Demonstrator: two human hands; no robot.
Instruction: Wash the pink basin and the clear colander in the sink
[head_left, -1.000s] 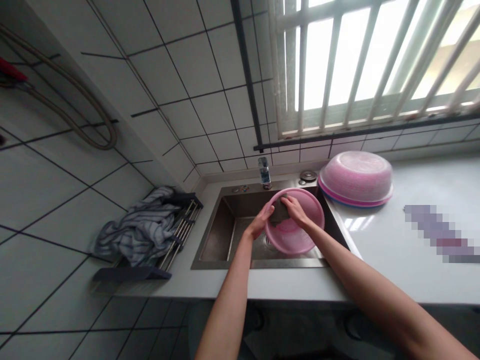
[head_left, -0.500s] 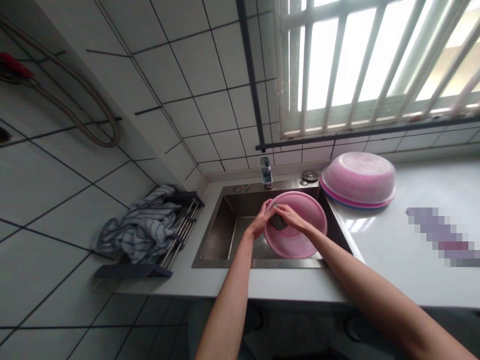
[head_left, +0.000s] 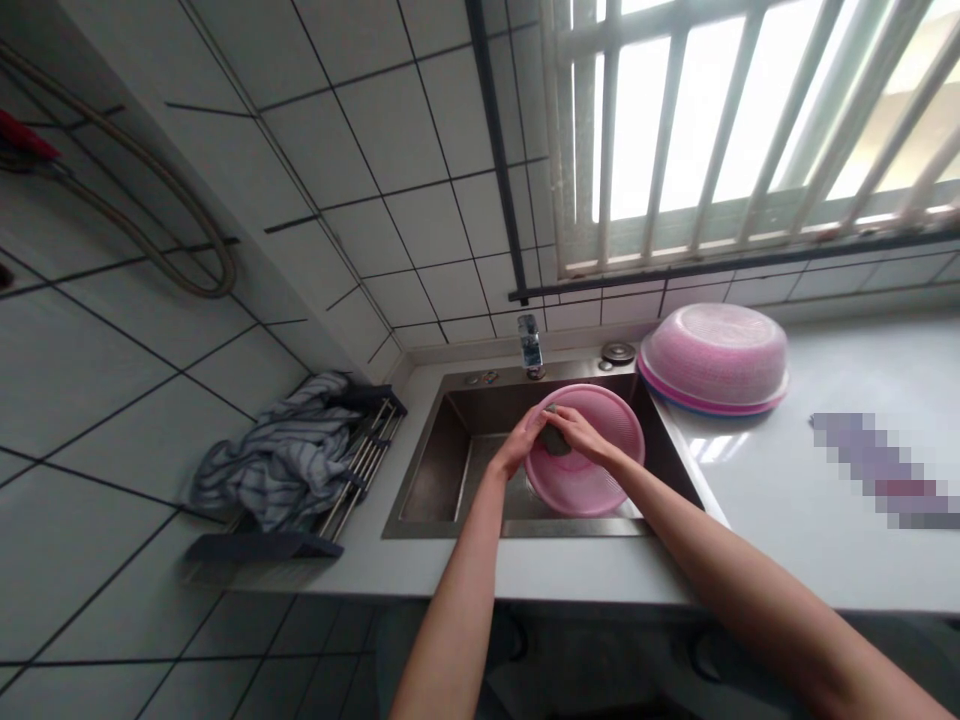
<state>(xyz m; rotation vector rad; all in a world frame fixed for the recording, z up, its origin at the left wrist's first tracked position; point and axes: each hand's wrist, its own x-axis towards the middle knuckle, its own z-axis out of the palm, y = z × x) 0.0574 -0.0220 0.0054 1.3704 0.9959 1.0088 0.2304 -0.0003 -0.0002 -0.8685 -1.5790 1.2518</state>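
- Left hand (head_left: 517,446) gripping the rim of a pink colander (head_left: 600,488) in the sink (head_left: 431,465)
- Right hand (head_left: 583,435) pinching a dark cloth-like piece (head_left: 556,442) over it
- Upturned pink basin (head_left: 716,350) on the counter (head_left: 757,520)
- Striped fabric (head_left: 289,460) on a rack (head_left: 262,546)

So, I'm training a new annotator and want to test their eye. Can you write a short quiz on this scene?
1. True or false: the right hand holds a dark item at the colander.
2. Which hand is nearer the cloth?
3. Fill in: the cloth lies on the ____, beside the sink.

Key: 1. True. 2. The left hand. 3. Rack.
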